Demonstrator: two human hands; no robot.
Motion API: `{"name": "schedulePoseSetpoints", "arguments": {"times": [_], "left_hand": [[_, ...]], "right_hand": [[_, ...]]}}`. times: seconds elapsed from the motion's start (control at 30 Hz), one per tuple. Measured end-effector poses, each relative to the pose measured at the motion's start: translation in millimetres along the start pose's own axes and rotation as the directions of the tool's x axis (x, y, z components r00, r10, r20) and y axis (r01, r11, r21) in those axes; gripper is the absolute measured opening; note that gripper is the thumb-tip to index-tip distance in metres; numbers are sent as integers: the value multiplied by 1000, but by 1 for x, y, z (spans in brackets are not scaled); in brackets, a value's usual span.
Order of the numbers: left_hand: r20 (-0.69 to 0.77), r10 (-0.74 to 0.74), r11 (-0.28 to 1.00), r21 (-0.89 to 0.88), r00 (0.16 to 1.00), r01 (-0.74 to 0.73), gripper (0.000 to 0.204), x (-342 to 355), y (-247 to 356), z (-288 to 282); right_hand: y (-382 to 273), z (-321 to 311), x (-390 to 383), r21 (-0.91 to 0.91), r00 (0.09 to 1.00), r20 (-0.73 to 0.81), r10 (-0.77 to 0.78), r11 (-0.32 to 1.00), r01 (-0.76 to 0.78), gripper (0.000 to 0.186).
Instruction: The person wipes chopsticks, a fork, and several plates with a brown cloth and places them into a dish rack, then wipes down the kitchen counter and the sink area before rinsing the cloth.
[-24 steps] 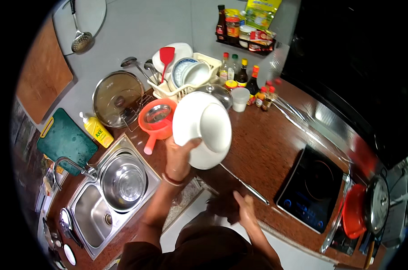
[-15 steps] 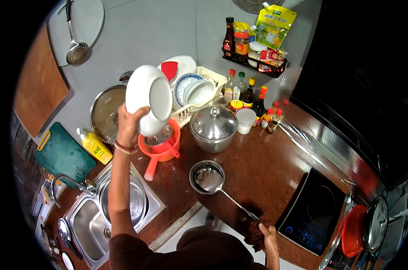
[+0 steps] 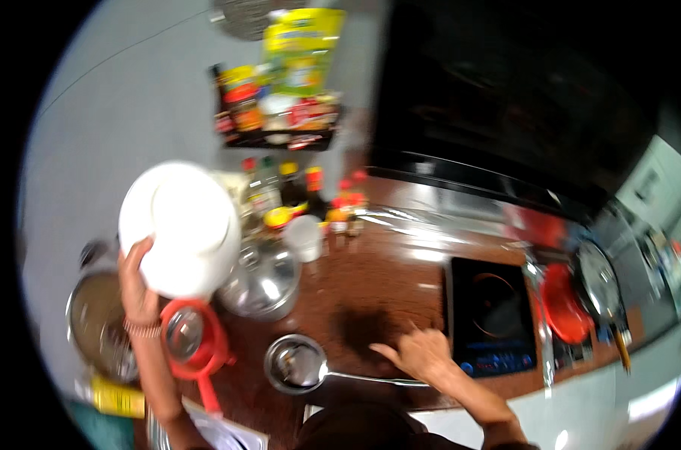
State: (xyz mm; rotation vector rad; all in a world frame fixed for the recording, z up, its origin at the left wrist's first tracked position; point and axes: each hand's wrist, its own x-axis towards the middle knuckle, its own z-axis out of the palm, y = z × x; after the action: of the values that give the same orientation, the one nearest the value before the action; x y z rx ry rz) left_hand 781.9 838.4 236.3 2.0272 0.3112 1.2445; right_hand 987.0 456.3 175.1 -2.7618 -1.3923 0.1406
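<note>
My left hand (image 3: 139, 281) grips the rim of a white dish (image 3: 179, 229), raised and tilted above the counter. Below it stand a red plastic strainer or scoop (image 3: 219, 351) and a lidded metal pot (image 3: 261, 281). My right hand (image 3: 428, 355) hovers over the counter beside the black induction cooker (image 3: 492, 319), thumb stretched away from the fingers, nothing visible in it. A blurred dark patch (image 3: 364, 328), cloth or shadow, lies left of that hand. Nearer me rests a small metal bowl (image 3: 296, 364) with a long-handled ladle (image 3: 370, 379) in it.
Sauce bottles (image 3: 288, 184) and a white tub (image 3: 304, 238) line the wall. Above them hangs a rack (image 3: 280, 139) with jars and a yellow pouch (image 3: 303, 52). A large pot (image 3: 100, 322) stands far left; a red basin (image 3: 565, 304) and lidded pan (image 3: 597, 279) sit right.
The view has swung right. My right hand has moved up over the counter and let go of the dark cloth it held. My left hand still holds the white dish.
</note>
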Motion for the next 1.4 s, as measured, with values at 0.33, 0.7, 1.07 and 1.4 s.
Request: {"name": "schedulePoseSetpoints", "arguments": {"times": [0.33, 0.7, 1.07, 1.4], "left_hand": [[609, -496, 217, -603, 619, 768, 38, -15, 55, 141], [636, -30, 981, 168, 771, -100, 69, 0, 67, 124], [670, 169, 835, 292, 723, -467, 57, -12, 47, 107], [105, 425, 598, 713, 899, -366, 51, 67, 28, 7]], "right_hand": [[-23, 6, 64, 40, 627, -777, -52, 991, 131, 60], [19, -45, 47, 190, 799, -601, 16, 974, 123, 46], [-22, -37, 86, 265, 793, -595, -133, 899, 349, 59], [-19, 1, 74, 517, 877, -468, 106, 838, 174, 30]]}}
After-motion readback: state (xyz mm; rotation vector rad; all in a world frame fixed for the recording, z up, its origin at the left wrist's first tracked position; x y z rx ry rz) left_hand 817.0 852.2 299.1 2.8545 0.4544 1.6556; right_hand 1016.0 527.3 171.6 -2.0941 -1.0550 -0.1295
